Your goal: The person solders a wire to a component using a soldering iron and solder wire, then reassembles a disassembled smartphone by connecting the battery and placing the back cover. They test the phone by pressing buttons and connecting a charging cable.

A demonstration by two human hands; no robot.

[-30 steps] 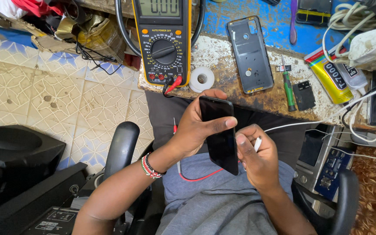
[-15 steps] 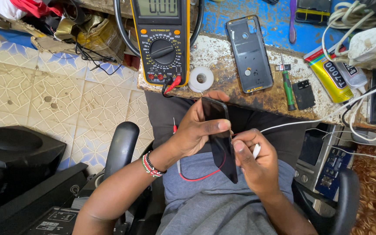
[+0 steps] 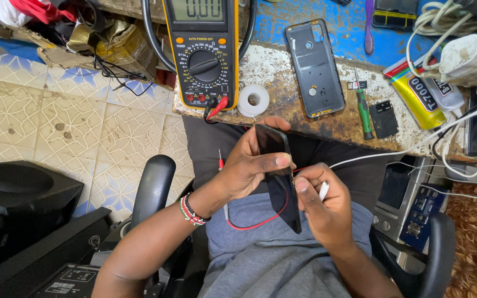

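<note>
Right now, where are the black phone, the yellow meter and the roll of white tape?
black phone [image 3: 280, 185], head view, on its dark edge-on body between the hands.
yellow meter [image 3: 205, 55], head view, on its round dial.
roll of white tape [image 3: 253, 100], head view, on its white ring.

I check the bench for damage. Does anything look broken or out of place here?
Yes. A phone back cover lies detached on the workbench, whose blue paint is badly worn. The left hand holds a dark phone on edge, beside the right hand.

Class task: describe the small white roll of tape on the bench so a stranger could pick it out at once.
Start at the big yellow multimeter on the workbench. Just right of its lower corner, before the grey phone back cover, lies the white tape roll, the only round white ring there.
</note>
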